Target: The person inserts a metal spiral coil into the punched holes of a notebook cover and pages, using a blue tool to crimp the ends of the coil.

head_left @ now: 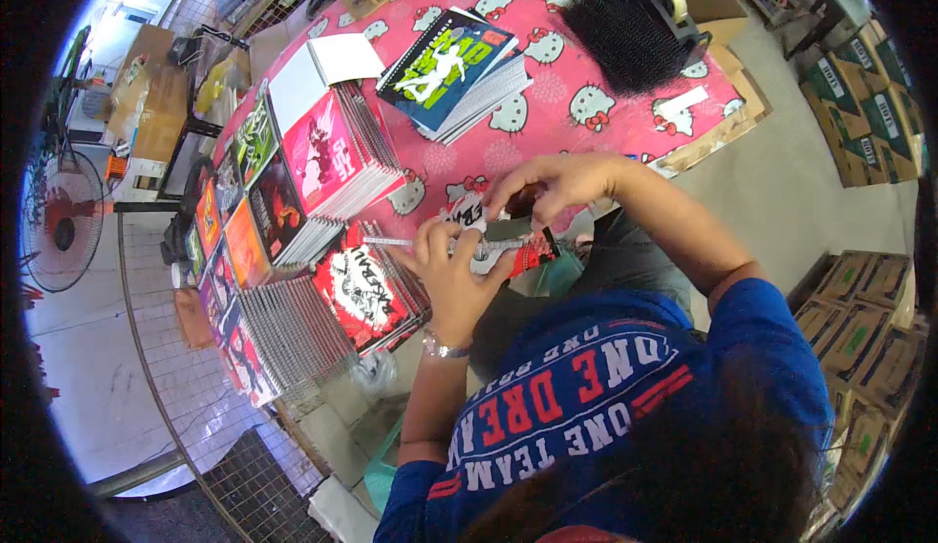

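Held a red-white-and-black notebook (467,213) at the near edge of the pink cat-print tablecloth (445,157). Gripped it with the left hand (454,279), thumb and fingers closed around its near part, with a pale narrow strip (386,241) jutting out leftward; could not tell that for certain as wire binding. Bent the right hand (572,183) over from above, fingertips down near a dark grey-green flat piece (508,229); could not tell whether grasping or merely touching. Wore a shiny bracelet (445,349) on the left wrist. Had stacked red notebooks (366,289) just left of the left hand, pink-covered notebooks (327,152) beyond, a navy-covered notebook (440,69) farther back, and a black bristly bundle (616,40) at far right.
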The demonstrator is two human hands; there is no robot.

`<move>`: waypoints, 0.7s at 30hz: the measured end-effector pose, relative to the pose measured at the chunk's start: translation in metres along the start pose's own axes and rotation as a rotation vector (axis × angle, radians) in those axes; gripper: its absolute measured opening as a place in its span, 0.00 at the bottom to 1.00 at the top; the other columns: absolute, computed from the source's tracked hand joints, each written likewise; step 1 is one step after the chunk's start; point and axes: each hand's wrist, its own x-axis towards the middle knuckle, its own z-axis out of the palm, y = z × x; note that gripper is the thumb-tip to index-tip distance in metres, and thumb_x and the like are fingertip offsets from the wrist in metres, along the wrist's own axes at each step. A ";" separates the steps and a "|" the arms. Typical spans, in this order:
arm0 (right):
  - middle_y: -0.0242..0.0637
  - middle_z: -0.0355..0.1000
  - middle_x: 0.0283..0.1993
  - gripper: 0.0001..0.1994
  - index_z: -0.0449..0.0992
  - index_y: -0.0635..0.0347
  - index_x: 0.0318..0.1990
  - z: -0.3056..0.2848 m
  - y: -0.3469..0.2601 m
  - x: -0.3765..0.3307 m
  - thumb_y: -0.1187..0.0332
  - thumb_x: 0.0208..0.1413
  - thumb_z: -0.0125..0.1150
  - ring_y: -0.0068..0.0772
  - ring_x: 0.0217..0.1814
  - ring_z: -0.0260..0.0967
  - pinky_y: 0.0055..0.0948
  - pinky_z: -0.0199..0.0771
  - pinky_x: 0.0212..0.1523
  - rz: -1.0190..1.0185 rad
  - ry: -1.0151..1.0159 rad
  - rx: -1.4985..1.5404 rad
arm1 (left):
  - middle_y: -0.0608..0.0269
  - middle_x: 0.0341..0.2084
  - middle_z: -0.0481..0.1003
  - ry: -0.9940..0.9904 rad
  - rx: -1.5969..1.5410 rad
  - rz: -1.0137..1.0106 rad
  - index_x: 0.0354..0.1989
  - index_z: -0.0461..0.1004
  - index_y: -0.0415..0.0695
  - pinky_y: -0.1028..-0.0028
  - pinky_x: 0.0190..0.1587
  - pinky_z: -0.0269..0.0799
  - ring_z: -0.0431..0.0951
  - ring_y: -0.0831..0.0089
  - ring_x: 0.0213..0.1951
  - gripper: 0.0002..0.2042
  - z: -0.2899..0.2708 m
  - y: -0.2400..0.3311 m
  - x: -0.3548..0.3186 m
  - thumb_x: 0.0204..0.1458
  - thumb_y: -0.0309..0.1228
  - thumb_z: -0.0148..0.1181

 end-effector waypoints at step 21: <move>0.49 0.62 0.64 0.28 0.76 0.62 0.52 0.000 -0.019 0.013 0.70 0.36 0.62 0.41 0.66 0.59 0.37 0.58 0.65 -0.143 -0.034 -0.020 | 0.59 0.39 0.70 0.133 -0.262 -0.060 0.35 0.69 0.44 0.54 0.54 0.55 0.67 0.56 0.47 0.26 0.000 0.001 -0.004 0.29 0.40 0.76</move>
